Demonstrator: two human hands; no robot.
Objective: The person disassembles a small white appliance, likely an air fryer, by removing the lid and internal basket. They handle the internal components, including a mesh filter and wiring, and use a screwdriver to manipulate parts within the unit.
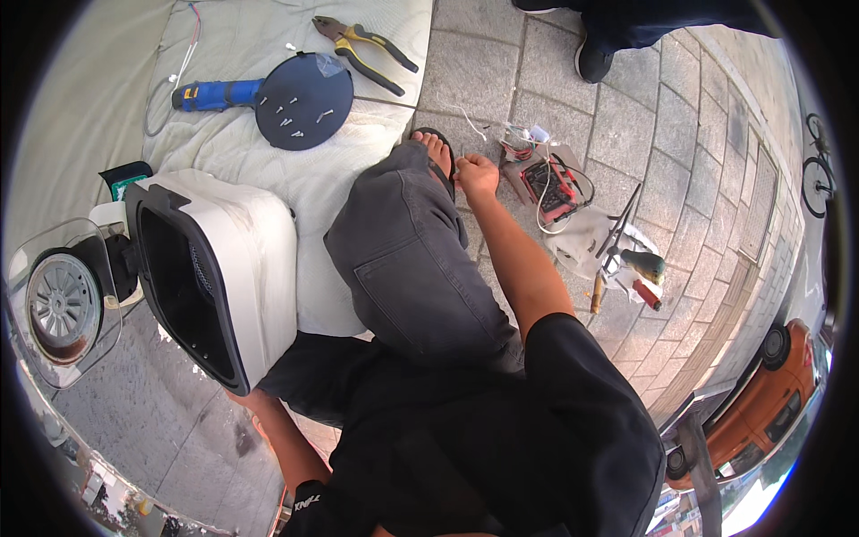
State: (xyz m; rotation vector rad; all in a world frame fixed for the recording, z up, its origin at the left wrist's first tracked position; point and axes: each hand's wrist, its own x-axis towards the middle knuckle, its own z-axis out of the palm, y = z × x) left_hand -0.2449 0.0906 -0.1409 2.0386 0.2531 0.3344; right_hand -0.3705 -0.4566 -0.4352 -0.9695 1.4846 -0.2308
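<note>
Pliers (344, 36) and a black disc (309, 94) lie beyond the white machine (255, 242); a bent leg (394, 233) divides it from the right hand (477, 174), fingers pressed together; left hand (254, 402) at machine's corner, grip unclear; cloth (242, 27) meets paving (626, 98)

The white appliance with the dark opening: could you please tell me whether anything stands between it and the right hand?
Yes: the bent grey-trousered leg lies between the right hand and the white appliance. The left hand is at the appliance's lower edge with nothing visible between, though its fingers are mostly hidden.
</note>
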